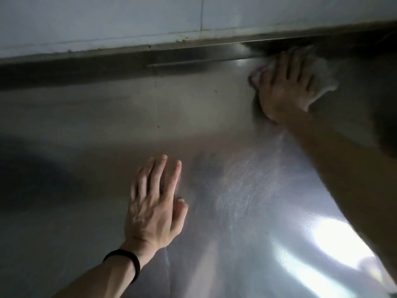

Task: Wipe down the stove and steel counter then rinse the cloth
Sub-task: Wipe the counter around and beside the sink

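The steel counter (107,130) fills nearly the whole view, dull on the left and shiny with glare at the lower right. My right hand (285,89) lies flat on a pale cloth (322,76) at the far right of the counter, pressed up against the raised steel back edge (86,67). The cloth sticks out past my fingers on the right and left. My left hand (156,203) rests palm down on the counter near the middle, fingers spread, holding nothing. A black band circles its wrist. The stove is not in view.
A pale tiled wall (129,20) rises behind the back edge, with a grimy seam where they meet. A dark shape (386,130) intrudes at the right edge. A few small dark specks dot the counter near the middle.
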Available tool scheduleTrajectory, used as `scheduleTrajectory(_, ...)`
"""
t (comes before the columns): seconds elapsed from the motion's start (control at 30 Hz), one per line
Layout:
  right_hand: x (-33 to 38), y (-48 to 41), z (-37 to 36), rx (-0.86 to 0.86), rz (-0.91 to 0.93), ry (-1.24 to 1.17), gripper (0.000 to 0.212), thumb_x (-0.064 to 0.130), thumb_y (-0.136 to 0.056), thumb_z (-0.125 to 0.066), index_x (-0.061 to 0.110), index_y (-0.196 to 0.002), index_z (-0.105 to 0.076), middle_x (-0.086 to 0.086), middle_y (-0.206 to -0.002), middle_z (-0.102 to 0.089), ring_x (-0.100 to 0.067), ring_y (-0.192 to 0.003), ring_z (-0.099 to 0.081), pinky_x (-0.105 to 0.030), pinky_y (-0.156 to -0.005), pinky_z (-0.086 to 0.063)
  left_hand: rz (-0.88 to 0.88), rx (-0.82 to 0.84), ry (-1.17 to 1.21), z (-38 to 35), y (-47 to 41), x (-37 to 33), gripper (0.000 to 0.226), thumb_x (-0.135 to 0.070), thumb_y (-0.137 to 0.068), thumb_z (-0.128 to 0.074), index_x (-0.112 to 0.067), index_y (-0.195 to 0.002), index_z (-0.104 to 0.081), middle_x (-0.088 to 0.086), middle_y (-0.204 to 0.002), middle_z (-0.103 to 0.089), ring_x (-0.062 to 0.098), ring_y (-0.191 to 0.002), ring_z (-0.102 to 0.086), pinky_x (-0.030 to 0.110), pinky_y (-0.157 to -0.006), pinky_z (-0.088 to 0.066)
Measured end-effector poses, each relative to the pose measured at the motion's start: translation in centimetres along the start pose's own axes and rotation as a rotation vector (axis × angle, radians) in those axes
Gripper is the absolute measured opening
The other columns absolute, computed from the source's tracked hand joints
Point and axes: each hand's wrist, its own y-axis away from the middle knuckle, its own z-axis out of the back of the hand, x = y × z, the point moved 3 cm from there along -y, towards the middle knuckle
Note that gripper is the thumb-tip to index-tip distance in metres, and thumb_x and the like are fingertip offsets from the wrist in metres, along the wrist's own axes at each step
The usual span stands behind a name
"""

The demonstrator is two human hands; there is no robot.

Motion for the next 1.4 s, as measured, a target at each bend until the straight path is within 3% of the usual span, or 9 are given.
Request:
scheduleTrajectory(0.13,9.3,8.7,-3.9,0.114,0.408,-0.037,0.065,0.051,-0.107,-0.020,0.026,-0.166,-0.009,-0.002,-0.174,0.003,-0.030,-0.160,0.008,-0.053,-0.125,0.011,0.011,0.028,-0.035,0.2,0.0,-0.1,0.082,-0.041,-0.082,-0.051,-0.012,-0.158,-0.041,0.019,-0.164,-0.034,0.045,-0.149,-0.032,0.060,-0.117,-0.030)
scheduleTrajectory(0.3,8.7,12.5,-4.7,0.104,0.586,-0.099,0.065,0.052,-0.103,-0.031,0.029,-0.163,-0.024,-0.001,-0.173,-0.013,-0.027,-0.160,-0.009,-0.050,-0.128,-0.006,0.023,-0.007,-0.050,0.4,0.1,-0.4,0.081,-0.041,-0.081,-0.051,-0.012,-0.156,-0.042,0.020,-0.162,-0.035,0.045,-0.147,-0.034,0.060,-0.115,-0.031)
scheduleTrajectory(0.53,-17.9,8.2,0.5,-0.048,-0.045,0.076,0.071,0.051,-0.103,-0.009,0.018,-0.165,-0.016,-0.011,-0.173,-0.012,-0.033,-0.159,-0.013,-0.047,-0.129,-0.009,0.028,-0.028,-0.064,0.4,0.3,-0.6,0.079,-0.039,-0.085,-0.045,-0.013,-0.159,-0.038,0.019,-0.165,-0.031,0.045,-0.148,-0.031,0.060,-0.114,-0.030)
scheduleTrajectory(0.63,-24.1,9.9,1.4,0.004,-0.116,0.095,0.069,0.047,-0.106,0.000,0.012,-0.165,-0.010,-0.018,-0.172,-0.004,-0.036,-0.159,-0.006,-0.048,-0.130,-0.002,0.021,-0.052,-0.081,0.2,0.2,-0.4,0.079,-0.038,-0.085,-0.048,-0.012,-0.159,-0.038,0.020,-0.164,-0.031,0.046,-0.147,-0.031,0.060,-0.112,-0.031)
scheduleTrajectory(0.77,-20.0,12.4,1.2,-0.070,-0.209,0.066,0.062,0.042,-0.107,-0.025,0.019,-0.164,-0.020,-0.013,-0.171,-0.019,-0.036,-0.156,-0.021,-0.051,-0.125,-0.017,0.015,-0.069,-0.075,0.0,0.3,-0.4,0.079,-0.039,-0.085,-0.045,-0.014,-0.159,-0.037,0.019,-0.164,-0.030,0.045,-0.146,-0.031,0.061,-0.112,-0.030)
scheduleTrajectory(0.93,-8.2,22.3,-1.8,0.050,0.049,-0.018,0.065,0.049,-0.105,-0.029,0.027,-0.165,-0.015,-0.004,-0.174,-0.008,-0.029,-0.161,-0.004,-0.053,-0.128,-0.008,0.001,-0.096,-0.065,0.1,0.4,-0.4,0.077,-0.039,-0.086,-0.044,-0.014,-0.158,-0.038,0.019,-0.163,-0.031,0.046,-0.144,-0.032,0.061,-0.113,-0.030)
scheduleTrajectory(1.1,1.6,34.2,-5.6,0.084,0.295,-0.030,0.068,0.047,-0.100,-0.049,0.027,-0.162,-0.029,-0.002,-0.172,-0.017,-0.027,-0.160,-0.012,-0.049,-0.127,-0.011,-0.013,-0.107,-0.077,-0.1,0.4,-0.3,0.075,-0.035,-0.087,-0.048,-0.014,-0.158,-0.037,0.020,-0.163,-0.032,0.047,-0.144,-0.033,0.063,-0.110,-0.034)
scheduleTrajectory(1.23,-2.5,33.3,-4.7,0.063,0.293,-0.052,0.065,0.052,-0.102,-0.044,0.031,-0.162,-0.030,0.000,-0.172,-0.018,-0.024,-0.160,-0.014,-0.049,-0.128,-0.016,-0.024,-0.127,-0.091,-0.3,0.3,-0.1,0.074,-0.038,-0.088,-0.044,-0.016,-0.158,-0.036,0.018,-0.163,-0.031,0.046,-0.142,-0.034,0.063,-0.109,-0.034)
scheduleTrajectory(1.4,-16.2,27.2,-1.4,0.019,-0.138,-0.009,0.066,0.056,-0.105,-0.025,0.030,-0.165,-0.014,-0.005,-0.174,-0.008,-0.027,-0.160,-0.007,-0.050,-0.129,-0.007,-0.032,-0.168,-0.072,-0.6,0.2,0.0,0.073,-0.038,-0.087,-0.045,-0.018,-0.156,-0.035,0.018,-0.161,-0.032,0.047,-0.137,-0.036,0.061,-0.110,-0.033)
